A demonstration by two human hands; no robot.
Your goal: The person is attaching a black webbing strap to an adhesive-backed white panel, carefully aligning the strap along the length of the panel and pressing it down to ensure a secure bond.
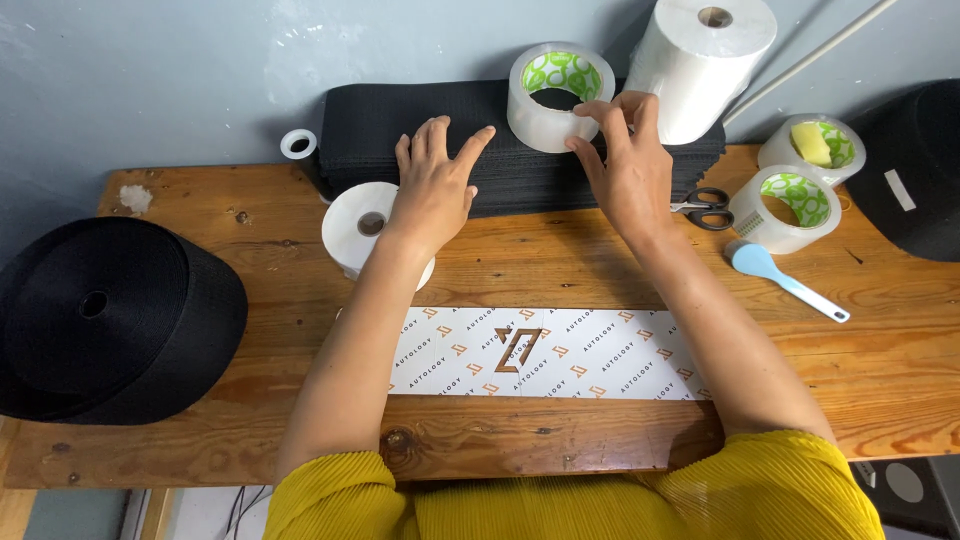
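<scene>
So, nearest the front edge of the wooden table (560, 270) lies a white printed strip (540, 352). Past it, the left hand (436, 186) is spread flat, fingers wide, on a stack of black webbing (420, 130) at the back edge. The right hand (625, 165) pinches a clear tape roll (556, 98) sitting on that stack. Scissors (708, 206) lie just right of it.

Scissors (708, 207), tape rolls (795, 195) crowding right.

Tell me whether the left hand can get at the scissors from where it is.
Probably not directly: the right hand and forearm lie between the left hand and the scissors, which sit just beyond the right wrist.
</scene>
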